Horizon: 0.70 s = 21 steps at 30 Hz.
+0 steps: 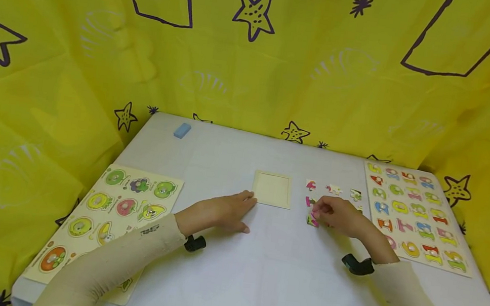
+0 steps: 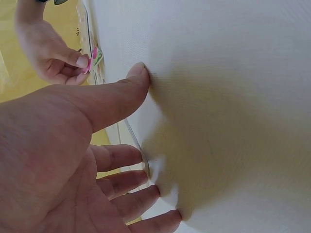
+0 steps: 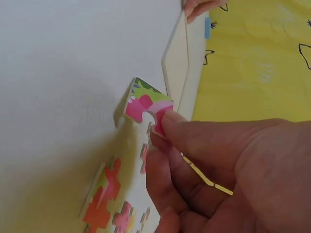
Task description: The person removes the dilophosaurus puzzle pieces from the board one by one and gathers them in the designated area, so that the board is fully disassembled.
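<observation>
My right hand (image 1: 339,216) pinches a pink and green jigsaw piece (image 3: 138,101) between thumb and fingers. The piece is tilted, with one corner close to the white tabletop. Around that hand lie several loose jigsaw pieces (image 1: 334,189), some partly hidden by it in the head view. Left of them is a small square wooden puzzle frame (image 1: 271,205) with a bare inside. Spread and relaxed, the fingers of my left hand (image 1: 227,213) rest on the table, with fingertips at the frame's left edge.
A fruit peg-puzzle board (image 1: 119,224) lies at the left, partly under my left sleeve. At the right is a number peg-puzzle board (image 1: 386,200). A blue block (image 1: 182,130) sits near the far left table edge. A yellow patterned cloth (image 1: 255,72) hangs behind.
</observation>
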Motion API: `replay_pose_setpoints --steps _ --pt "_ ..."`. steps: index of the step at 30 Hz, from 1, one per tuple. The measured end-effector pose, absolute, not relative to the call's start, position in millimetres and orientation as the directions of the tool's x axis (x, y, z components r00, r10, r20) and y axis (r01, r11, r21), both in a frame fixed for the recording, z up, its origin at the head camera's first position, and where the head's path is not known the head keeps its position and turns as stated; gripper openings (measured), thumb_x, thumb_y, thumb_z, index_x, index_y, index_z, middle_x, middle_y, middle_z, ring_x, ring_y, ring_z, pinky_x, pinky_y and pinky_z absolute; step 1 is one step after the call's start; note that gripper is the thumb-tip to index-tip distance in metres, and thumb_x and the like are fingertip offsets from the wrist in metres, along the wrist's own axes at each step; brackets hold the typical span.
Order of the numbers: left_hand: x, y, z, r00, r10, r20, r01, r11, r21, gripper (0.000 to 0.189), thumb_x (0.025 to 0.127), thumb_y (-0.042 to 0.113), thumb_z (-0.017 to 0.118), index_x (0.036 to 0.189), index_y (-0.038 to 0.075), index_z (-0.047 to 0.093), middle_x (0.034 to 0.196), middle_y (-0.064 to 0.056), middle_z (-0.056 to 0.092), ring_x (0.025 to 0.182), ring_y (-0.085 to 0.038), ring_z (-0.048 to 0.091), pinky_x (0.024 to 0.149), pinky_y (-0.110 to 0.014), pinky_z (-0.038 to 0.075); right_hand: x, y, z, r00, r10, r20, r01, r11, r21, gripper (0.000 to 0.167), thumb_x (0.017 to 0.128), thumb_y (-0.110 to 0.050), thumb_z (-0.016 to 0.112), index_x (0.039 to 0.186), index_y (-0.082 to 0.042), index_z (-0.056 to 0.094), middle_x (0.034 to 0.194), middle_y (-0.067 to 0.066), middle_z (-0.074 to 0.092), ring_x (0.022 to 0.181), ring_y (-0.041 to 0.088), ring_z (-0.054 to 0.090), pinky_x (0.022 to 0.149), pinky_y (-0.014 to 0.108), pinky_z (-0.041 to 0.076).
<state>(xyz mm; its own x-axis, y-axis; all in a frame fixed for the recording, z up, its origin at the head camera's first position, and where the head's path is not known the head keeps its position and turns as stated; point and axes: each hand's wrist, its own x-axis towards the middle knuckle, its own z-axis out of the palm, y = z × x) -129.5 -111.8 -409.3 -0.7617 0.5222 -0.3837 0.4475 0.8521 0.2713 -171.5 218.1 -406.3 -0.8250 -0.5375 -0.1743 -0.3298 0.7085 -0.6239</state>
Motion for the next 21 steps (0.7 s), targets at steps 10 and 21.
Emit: replay_pose_setpoints --steps 10,21 --pt "-128 -114 -406 -0.759 0.522 -0.390 0.411 0.848 0.335 0.085 0.102 0.040 0.070 0.167 0.006 0.027 0.176 -0.012 0.017 0.163 -0.028 0.019 0.130 -0.042 0.025 -161 206 -417 -0.864 -0.493 -0.106 -0.379 0.774 -0.508 0.005 0.100 -0.008 0.070 0.103 -0.004 0.069 0.089 0.002 0.065 0.084 0.019 0.056 0.078 0.036 0.050" --pt "-129 -113 -405 -0.759 0.536 -0.369 0.445 0.841 0.307 0.074 0.100 0.040 0.074 0.155 0.005 0.039 0.170 -0.015 0.028 0.151 -0.030 0.043 0.123 -0.041 0.039 -154 201 -419 -0.903 -0.424 -0.073 -0.359 0.836 -0.414 0.004 0.096 -0.008 0.075 0.096 -0.009 0.071 0.087 0.001 0.064 0.083 0.021 0.055 0.080 0.041 0.035"
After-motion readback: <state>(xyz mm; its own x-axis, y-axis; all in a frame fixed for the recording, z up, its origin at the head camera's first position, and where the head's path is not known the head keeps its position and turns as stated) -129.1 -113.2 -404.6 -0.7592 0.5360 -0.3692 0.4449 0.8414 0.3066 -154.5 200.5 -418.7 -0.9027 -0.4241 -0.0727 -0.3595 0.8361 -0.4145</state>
